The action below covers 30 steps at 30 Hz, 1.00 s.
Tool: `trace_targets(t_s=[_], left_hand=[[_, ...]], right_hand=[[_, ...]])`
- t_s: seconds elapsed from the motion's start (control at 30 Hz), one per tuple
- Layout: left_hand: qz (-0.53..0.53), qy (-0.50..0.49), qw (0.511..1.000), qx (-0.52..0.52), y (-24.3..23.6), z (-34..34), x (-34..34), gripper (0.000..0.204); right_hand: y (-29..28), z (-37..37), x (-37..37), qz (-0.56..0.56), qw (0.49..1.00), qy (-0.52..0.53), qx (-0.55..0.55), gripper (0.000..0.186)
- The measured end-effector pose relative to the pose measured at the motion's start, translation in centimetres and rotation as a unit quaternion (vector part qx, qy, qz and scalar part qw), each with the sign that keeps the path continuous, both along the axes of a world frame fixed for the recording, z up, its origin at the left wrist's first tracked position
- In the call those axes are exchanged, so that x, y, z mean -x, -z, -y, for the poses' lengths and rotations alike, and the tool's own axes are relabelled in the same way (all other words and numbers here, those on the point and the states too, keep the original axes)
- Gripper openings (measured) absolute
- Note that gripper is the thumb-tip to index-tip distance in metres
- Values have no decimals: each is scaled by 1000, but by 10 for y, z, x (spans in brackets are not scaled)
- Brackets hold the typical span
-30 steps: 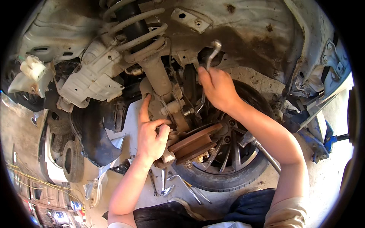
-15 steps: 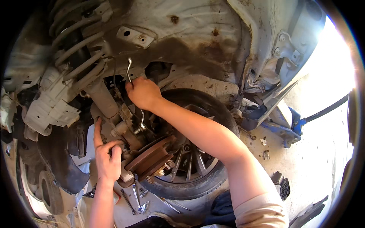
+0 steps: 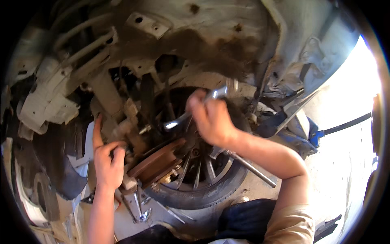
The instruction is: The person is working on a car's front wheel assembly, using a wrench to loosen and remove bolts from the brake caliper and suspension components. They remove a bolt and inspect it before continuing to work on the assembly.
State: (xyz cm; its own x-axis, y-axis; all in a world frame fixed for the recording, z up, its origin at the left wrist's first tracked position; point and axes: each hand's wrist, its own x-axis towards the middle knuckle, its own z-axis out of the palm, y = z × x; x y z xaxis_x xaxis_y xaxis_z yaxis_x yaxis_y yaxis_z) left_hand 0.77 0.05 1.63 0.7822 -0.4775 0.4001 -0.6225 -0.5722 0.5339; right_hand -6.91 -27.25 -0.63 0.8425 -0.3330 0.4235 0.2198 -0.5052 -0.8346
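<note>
My right hand (image 3: 213, 118), blurred by motion, is closed round a shiny curved wrench (image 3: 172, 124) above the loose wheel (image 3: 191, 201). The wrench's bright ends stick out on both sides of the fist. On the left, my left hand (image 3: 109, 164) reaches up with its index finger stretched along the lower strut (image 3: 106, 97). Its middle finger and thumb are bent and apart, beside the hub; I make out nothing held there. A rusty brake disc (image 3: 152, 164) stands tilted between my hands, with studs at its lower right.
A long metal bar (image 3: 254, 170) with a head lies over the wheel's right side. Several wrenches (image 3: 139, 205) lie on the floor below the disc. A blue metal stand (image 3: 315, 136) is at right, under the car body. Another tire (image 3: 45, 195) stands at lower left.
My right hand has pulled the wrench away from the parts beside the strut, to the right and down, and turned it. The left hand stays by the strut. The view has shifted slightly.
</note>
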Motion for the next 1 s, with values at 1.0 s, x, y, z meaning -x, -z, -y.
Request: trace_targets(t_s=[1.0], left_hand=[[12, 25, 1000, 4, 6, -5, -6, 18]], right_hand=[[153, -48, 45, -596, 651, -360, 302, 57]])
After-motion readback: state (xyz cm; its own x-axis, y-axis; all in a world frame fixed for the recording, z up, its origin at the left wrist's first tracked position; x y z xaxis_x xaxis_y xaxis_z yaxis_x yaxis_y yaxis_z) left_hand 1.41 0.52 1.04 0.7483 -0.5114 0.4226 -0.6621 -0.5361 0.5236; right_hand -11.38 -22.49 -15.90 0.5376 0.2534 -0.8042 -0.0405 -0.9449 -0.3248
